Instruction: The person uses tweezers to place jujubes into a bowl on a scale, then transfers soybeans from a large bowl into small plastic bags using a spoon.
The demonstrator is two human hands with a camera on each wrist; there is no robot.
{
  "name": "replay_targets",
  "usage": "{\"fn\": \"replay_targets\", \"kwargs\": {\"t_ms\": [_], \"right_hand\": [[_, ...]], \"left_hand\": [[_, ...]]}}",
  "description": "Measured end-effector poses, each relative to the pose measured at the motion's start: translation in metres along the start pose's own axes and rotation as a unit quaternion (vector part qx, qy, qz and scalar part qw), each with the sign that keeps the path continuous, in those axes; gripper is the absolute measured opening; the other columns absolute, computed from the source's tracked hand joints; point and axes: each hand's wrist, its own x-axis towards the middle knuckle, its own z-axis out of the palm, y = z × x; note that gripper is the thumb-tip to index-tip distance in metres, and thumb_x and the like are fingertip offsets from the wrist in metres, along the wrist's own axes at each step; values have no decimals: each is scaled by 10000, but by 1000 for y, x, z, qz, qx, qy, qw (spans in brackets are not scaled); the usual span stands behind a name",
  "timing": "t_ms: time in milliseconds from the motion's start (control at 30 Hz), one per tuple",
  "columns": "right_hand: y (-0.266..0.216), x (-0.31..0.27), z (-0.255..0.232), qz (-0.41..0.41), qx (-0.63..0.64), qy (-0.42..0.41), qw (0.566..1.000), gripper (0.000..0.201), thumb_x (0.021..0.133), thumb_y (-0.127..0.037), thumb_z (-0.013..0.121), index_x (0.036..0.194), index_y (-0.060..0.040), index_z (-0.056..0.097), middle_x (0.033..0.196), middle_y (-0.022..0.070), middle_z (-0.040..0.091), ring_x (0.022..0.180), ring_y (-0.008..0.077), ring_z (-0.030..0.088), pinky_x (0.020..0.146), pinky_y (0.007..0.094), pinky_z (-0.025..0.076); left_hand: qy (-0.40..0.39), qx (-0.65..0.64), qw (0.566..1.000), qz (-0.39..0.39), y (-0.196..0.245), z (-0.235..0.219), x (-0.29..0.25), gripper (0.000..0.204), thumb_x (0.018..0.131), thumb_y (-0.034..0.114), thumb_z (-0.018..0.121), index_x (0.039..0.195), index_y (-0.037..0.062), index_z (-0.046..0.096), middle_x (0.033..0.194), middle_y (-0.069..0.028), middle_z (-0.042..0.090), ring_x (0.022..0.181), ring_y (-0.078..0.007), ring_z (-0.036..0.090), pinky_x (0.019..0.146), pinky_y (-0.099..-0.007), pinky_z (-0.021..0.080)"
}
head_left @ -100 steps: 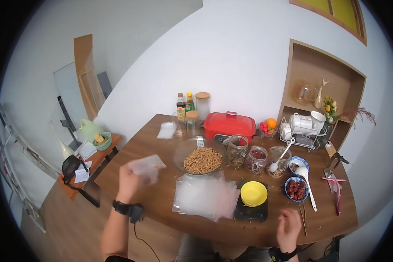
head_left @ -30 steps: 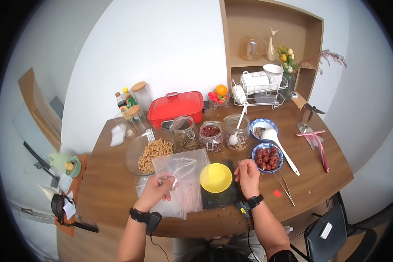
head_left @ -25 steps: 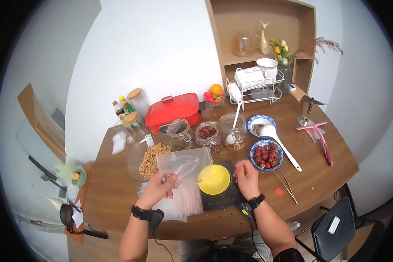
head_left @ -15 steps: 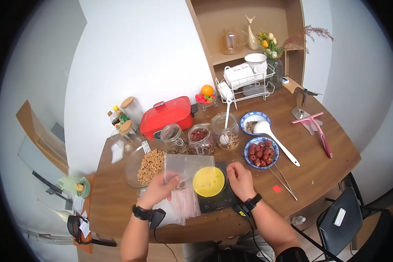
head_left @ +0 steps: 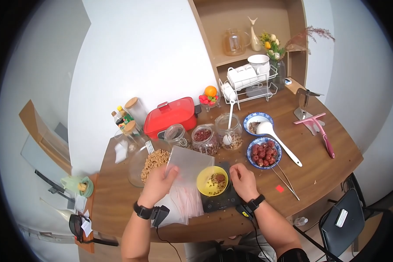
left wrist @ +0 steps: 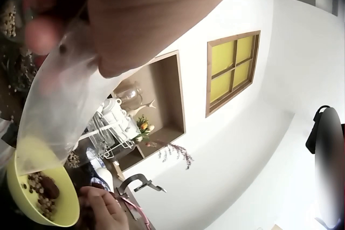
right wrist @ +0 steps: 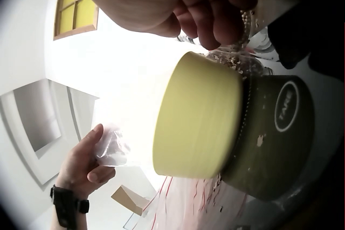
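My left hand (head_left: 159,183) grips a clear plastic bag (head_left: 190,161) by its left end, thumb on top. The bag slants down to the right, and its far end overlaps the yellow bowl (head_left: 202,185). In the bowl lie mixed small grains and one dark red date (left wrist: 50,187), seen in the left wrist view too. The bowl sits on a black kitchen scale (head_left: 218,203); a TARE key shows in the right wrist view. My right hand (head_left: 244,181) is just right of the bowl, fingers loosely curled and holding nothing.
A pile of plastic bags (head_left: 179,203) lies left of the scale. Behind stand a glass bowl (head_left: 137,168) of tan grains, several glass jars and a red lidded cooker (head_left: 170,117). Right are a bowl of dates (head_left: 250,163), a white ladle (head_left: 284,146) and tweezers (head_left: 286,179).
My left hand brought the bag from the left over to the yellow bowl and tilted it. Grains and a date have dropped into the bowl. My right hand came up beside the scale.
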Motion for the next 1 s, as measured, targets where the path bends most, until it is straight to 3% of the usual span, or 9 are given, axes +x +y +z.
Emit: {"fn": "replay_targets", "kwargs": {"t_ms": [200, 300, 400, 500, 700, 800, 833, 900, 1000], "right_hand": [[5, -1, 4, -23, 4, 11, 1000, 128, 1071, -127, 648, 1067, -6, 690, 756, 108, 715, 639, 172, 682, 624, 339, 533], [2, -1, 3, 44, 28, -15, 999, 96, 1035, -145, 673, 1041, -53, 701, 828, 158, 728, 764, 353, 733, 701, 430, 562], [9, -1, 6, 44, 25, -15, 999, 104, 1035, -142, 675, 1044, -43, 706, 824, 153, 727, 742, 316, 729, 703, 413, 563], [10, -1, 8, 44, 28, -24, 998, 117, 1046, -139, 672, 1044, -26, 705, 811, 139, 725, 720, 269, 718, 695, 393, 557], [12, 0, 6, 44, 22, -27, 998, 142, 1062, -138, 659, 1026, -6, 697, 789, 124, 720, 700, 224, 711, 681, 373, 553], [15, 0, 6, 50, 26, -22, 998, 150, 1067, -140, 656, 1021, -3, 696, 774, 119, 718, 691, 209, 709, 677, 367, 551], [14, 0, 6, 54, 26, -25, 998, 151, 1068, -140, 654, 1019, -3, 695, 769, 117, 717, 689, 204, 708, 676, 367, 551], [12, 1, 5, 53, 27, -28, 998, 153, 1072, -139, 650, 1017, -3, 694, 757, 106, 711, 672, 187, 697, 662, 359, 546], [7, 0, 5, 53, 35, -29, 998, 159, 1082, -141, 643, 1012, -6, 691, 736, 77, 695, 630, 152, 668, 617, 338, 529]], "left_hand": [[84, -49, 991, 90, -56, -2, -1, 341, 1138, 307, 596, 1115, 13, 768, 865, -39, 806, 601, -66, 592, 557, -264, 501], [71, -123, 990, -3, -67, -12, -13, 323, 1140, 287, 594, 1101, 16, 765, 890, -53, 814, 616, -57, 578, 554, -252, 491], [107, -240, 964, -46, -99, -10, -24, 292, 1140, 271, 597, 1106, 30, 760, 924, -60, 818, 614, -48, 562, 550, -240, 483], [99, -270, 956, -66, -116, 8, -30, 290, 1127, 274, 639, 1120, 4, 745, 962, -77, 821, 626, -53, 589, 551, -233, 491], [40, -235, 971, 5, -97, 24, -27, 228, 1128, 233, 623, 1145, 42, 746, 990, -28, 814, 671, -63, 616, 588, -254, 511], [94, -179, 974, 100, -69, 33, -33, 206, 1111, 226, 648, 1162, 54, 748, 940, -32, 795, 712, -100, 653, 636, -291, 531], [107, -56, 979, 161, -66, 35, -33, 198, 1104, 221, 657, 1166, 57, 749, 920, -45, 782, 717, -111, 652, 648, -299, 532], [130, 192, 934, 271, -64, 37, -37, 186, 1090, 211, 675, 1173, 62, 750, 880, -69, 757, 725, -133, 650, 672, -314, 534], [155, 135, 956, 209, -56, 28, -40, 187, 1073, 222, 701, 1175, 73, 749, 853, -106, 717, 694, -159, 643, 664, -315, 530]]}}
